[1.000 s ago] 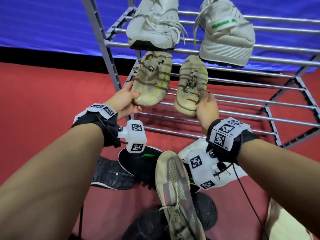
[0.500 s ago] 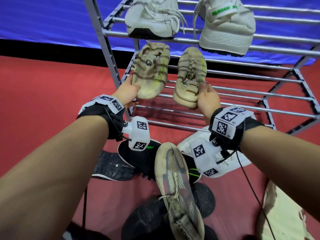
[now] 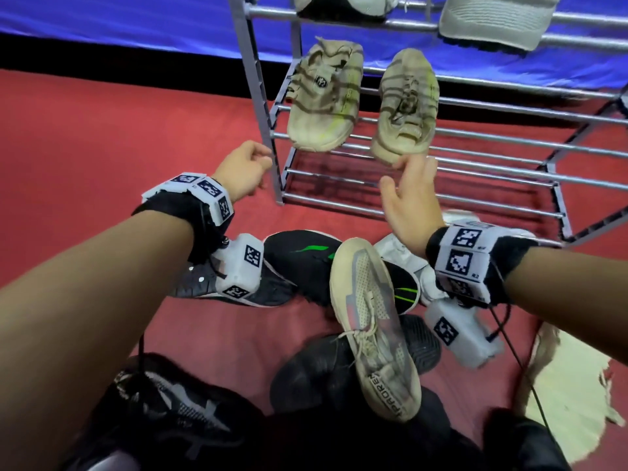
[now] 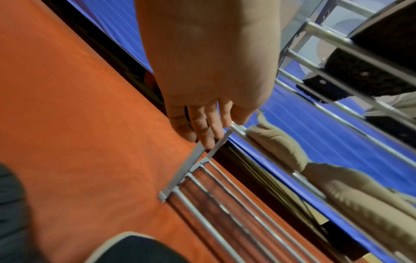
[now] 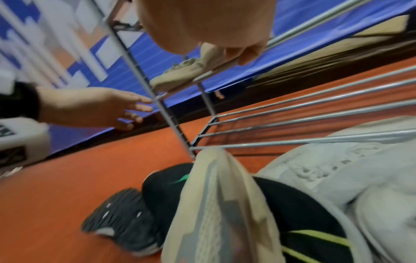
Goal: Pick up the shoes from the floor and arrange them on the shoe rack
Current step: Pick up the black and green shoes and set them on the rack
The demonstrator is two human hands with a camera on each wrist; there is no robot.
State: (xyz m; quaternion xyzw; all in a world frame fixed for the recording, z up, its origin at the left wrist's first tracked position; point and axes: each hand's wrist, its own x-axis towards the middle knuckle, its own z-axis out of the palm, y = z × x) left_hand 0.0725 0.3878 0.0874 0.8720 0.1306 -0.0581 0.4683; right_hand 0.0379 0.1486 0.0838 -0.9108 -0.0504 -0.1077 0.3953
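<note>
Head view: two tan shoes (image 3: 324, 100) sitting side by side on middle shelf of shoe rack (image 3: 509, 112). Left hand (image 3: 242, 169) hanging loose, empty, beside rack post. Right hand (image 3: 413, 195) spreading open just below right shoe.

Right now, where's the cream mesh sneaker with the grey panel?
Head view, lower centre: cream mesh sneaker lies on the floor pile, across the black green-striped shoe, in front of the shoe rack.
</note>
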